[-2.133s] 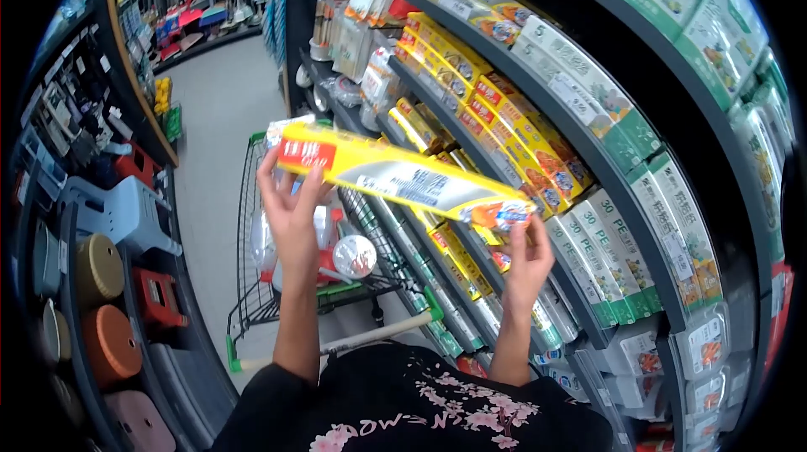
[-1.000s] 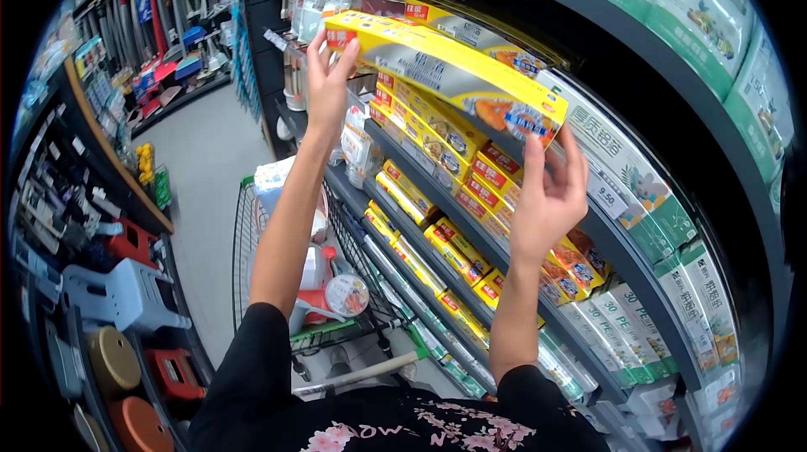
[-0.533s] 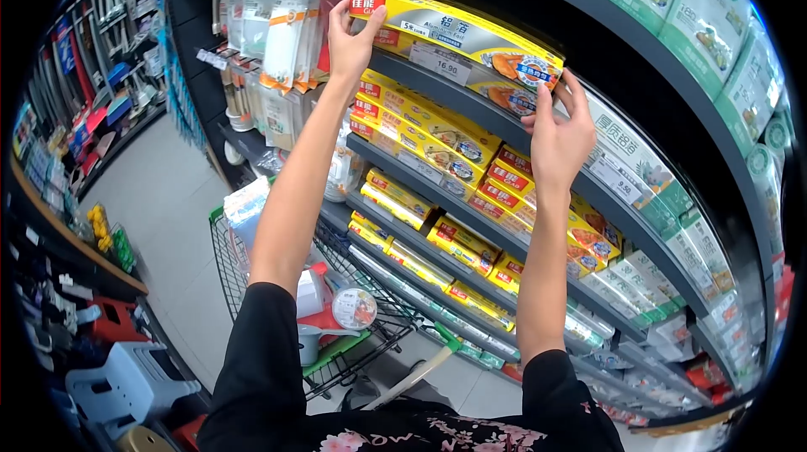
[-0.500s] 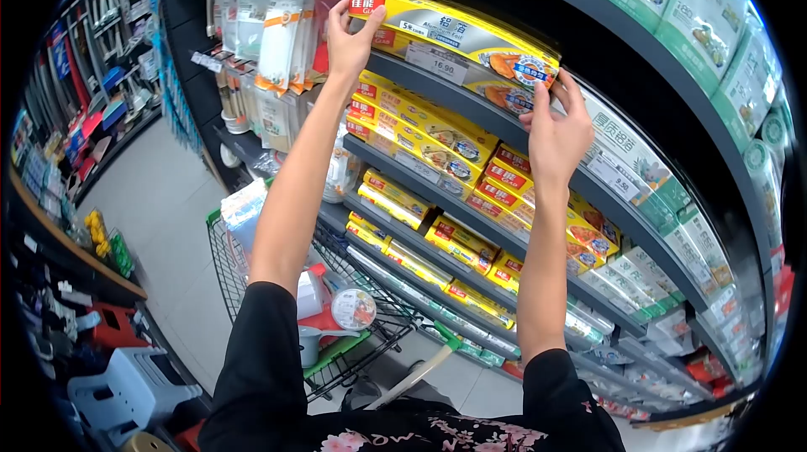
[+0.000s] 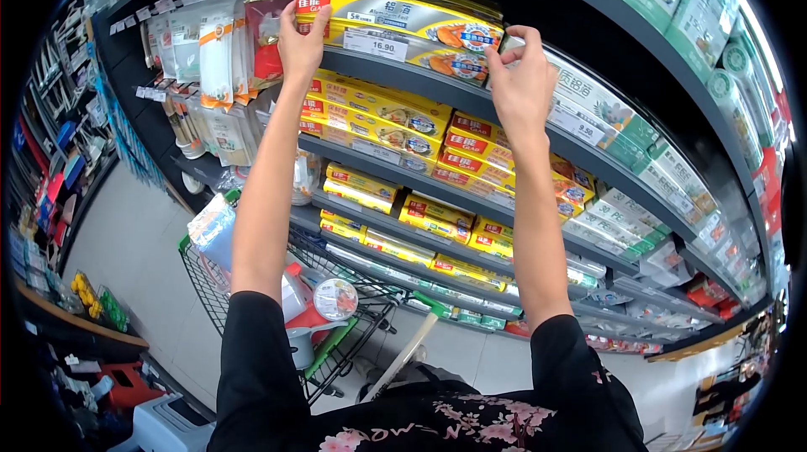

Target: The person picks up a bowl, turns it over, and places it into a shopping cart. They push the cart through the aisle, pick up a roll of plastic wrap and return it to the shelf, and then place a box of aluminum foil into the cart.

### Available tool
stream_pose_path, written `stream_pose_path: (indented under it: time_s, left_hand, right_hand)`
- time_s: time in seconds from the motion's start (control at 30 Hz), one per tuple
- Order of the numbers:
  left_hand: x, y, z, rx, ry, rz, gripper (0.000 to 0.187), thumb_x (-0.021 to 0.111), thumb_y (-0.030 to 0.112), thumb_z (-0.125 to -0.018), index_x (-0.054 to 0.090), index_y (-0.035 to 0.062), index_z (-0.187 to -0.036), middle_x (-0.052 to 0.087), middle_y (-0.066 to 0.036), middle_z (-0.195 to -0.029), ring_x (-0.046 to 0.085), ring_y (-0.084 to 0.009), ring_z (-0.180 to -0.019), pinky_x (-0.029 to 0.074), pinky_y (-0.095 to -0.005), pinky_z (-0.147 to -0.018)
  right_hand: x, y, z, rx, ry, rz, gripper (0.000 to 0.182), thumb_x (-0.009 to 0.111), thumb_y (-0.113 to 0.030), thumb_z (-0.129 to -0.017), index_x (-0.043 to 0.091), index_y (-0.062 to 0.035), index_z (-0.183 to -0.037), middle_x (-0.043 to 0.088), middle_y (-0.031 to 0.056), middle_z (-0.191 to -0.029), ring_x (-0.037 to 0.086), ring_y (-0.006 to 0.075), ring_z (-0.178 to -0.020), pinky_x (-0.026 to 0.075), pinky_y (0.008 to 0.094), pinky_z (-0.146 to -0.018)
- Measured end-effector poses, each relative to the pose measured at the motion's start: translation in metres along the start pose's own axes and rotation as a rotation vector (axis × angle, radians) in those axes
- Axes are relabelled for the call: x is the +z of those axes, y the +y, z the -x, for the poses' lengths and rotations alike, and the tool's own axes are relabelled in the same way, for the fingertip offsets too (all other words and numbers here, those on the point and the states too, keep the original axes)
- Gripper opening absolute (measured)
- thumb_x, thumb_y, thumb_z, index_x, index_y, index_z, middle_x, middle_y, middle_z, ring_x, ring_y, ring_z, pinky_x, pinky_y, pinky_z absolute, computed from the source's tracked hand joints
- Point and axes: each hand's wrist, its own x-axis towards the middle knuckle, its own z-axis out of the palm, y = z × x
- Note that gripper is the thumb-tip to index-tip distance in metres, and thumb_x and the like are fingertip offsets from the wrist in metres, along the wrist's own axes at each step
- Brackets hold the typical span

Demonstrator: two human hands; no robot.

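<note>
A long yellow and silver aluminium foil box (image 5: 395,19) lies on the upper shelf, on top of a similar box, behind a 16.90 price label (image 5: 375,44). At its left end my left hand (image 5: 303,44) grips the box between thumb and fingers. My right hand (image 5: 521,82) is at the box's right end, its fingers curled and apart, with the thumb close to the corner; nothing shows between them. White and green foil boxes (image 5: 593,99) lie just right of that hand.
Lower shelves hold yellow cling film boxes (image 5: 378,120). Packaged utensils (image 5: 220,52) hang at the left. Below my arms stands a shopping cart (image 5: 340,351) with a plastic tub (image 5: 334,299). A grey-blue stool (image 5: 164,427) is at the lower left.
The foil box has moved back and down onto the shelf. My right hand has come off its right end and its fingers have opened, while my left hand stays on the left end.
</note>
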Motion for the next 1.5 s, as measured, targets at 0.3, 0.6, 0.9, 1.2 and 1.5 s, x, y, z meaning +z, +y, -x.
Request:
stream_pose_path:
  time_s: [0.3, 0.6, 0.9, 1.2, 1.5]
  left_hand:
    - [-0.003, 0.012, 0.017, -0.021, -0.034, -0.157, 0.082, 0.061, 0.052, -0.092, 0.030, 0.0033, -0.150, 0.041, -0.023, -0.147, 0.042, -0.0356, -0.136, 0.037, -0.0450, -0.111]
    - [-0.042, 0.061, 0.161, -0.066, -0.180, 0.193, 0.069, 0.065, 0.029, -0.095, 0.034, -0.0014, -0.148, 0.039, -0.021, -0.151, 0.038, -0.0282, -0.139, 0.029, -0.0389, -0.114]
    - [-0.127, 0.097, 0.362, -0.727, -0.344, 0.140, 0.037, 0.069, 0.016, -0.092, 0.062, -0.0039, -0.122, 0.067, -0.015, -0.119, 0.065, -0.0186, -0.100, 0.051, -0.0316, -0.089]
    - [-0.204, 0.103, 0.498, -0.892, -0.483, -0.336, 0.038, 0.070, 0.026, -0.090, 0.064, -0.0006, -0.117, 0.070, -0.018, -0.105, 0.070, -0.0262, -0.096, 0.053, -0.0354, -0.085]
    - [-0.214, 0.119, 0.571, -1.208, -0.700, -0.894, 0.073, 0.041, 0.064, -0.095, 0.072, 0.0003, -0.081, 0.069, -0.022, -0.078, 0.068, -0.0410, -0.079, 0.052, -0.0476, -0.078]
  right_hand:
    - [0.006, 0.018, 0.023, -0.098, 0.033, -0.056, 0.039, 0.066, -0.015, -0.088, 0.061, 0.0000, -0.123, 0.071, 0.0128, -0.078, 0.070, 0.0257, -0.065, 0.053, 0.0369, -0.061]
    - [-0.021, 0.028, 0.122, 0.116, -0.098, -0.373, 0.034, 0.067, -0.014, -0.089, 0.063, -0.0018, -0.121, 0.070, 0.0113, -0.089, 0.063, 0.0159, -0.055, 0.050, 0.0297, -0.055]
    - [0.012, 0.037, 0.271, 0.356, -0.641, -0.543, 0.028, 0.069, -0.012, -0.088, 0.066, -0.0025, -0.114, 0.069, 0.0104, -0.089, 0.064, 0.0142, -0.062, 0.051, 0.0278, -0.057]
    - [0.022, 0.065, 0.387, -0.325, -1.491, -0.616, 0.065, 0.076, -0.035, -0.080, 0.052, -0.0038, -0.132, 0.060, 0.0193, -0.117, 0.056, 0.0371, -0.112, 0.045, 0.0435, -0.095]
    - [0.047, 0.091, 0.465, -0.726, -1.554, -0.287, 0.013, 0.071, -0.019, -0.070, 0.069, -0.0081, -0.077, 0.068, 0.0138, -0.067, 0.068, 0.0344, -0.066, 0.054, 0.0463, -0.063]
